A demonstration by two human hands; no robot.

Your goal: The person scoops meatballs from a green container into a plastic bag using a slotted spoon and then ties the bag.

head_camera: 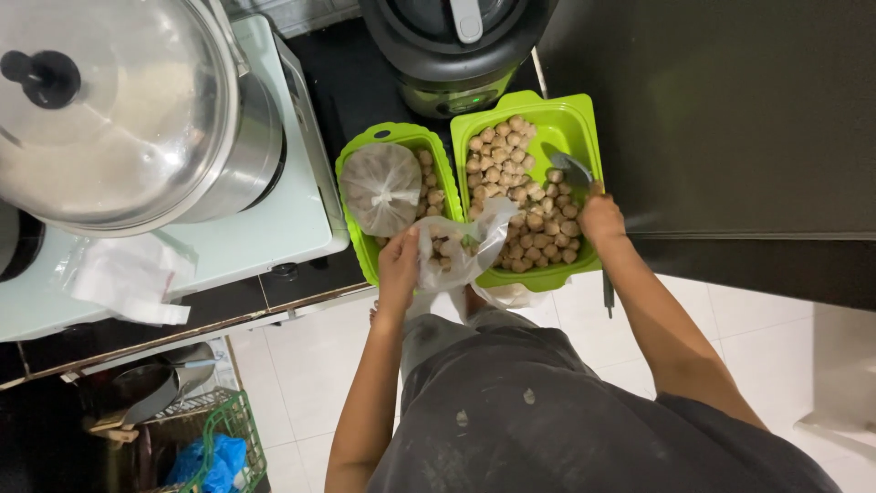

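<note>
- white floor tiles (301, 383) show below us, and nearest on the left stands a green wire basket (239, 436) with blue plastic (208, 459) in it, under the edge of the dark worktop (730, 110).
- our left hand (399, 265) is closed on the mouth of a thin clear plastic bag (461, 251), pinching it open over the near ends of the two trays; a few pale brown balls already lie inside it, so we judge the bag only partly filled.
- our right hand (600, 219) is wrapped around the handle of a grey scoop (573, 169), whose bowl rests among the balls at the right side of the right green tray (584, 123).
- that tray holds a big heap of meatballs (520, 196), so much is left to bag as far as we can see.
- the left green tray (351, 160) carries one bag already filled and knotted at the top (381, 187), round and cloudy white, with loose balls beside it; one bag looks done.
- at the left, a crumpled clear wrapper (128, 274) lies on the near edge of a pale stove (274, 228).
- farther off, a large steel pot with a lid (109, 110) sits on the stove, and a dark appliance with a green base (452, 55) stands at the far edge behind the trays.
- we see no readable labels or signs.
</note>
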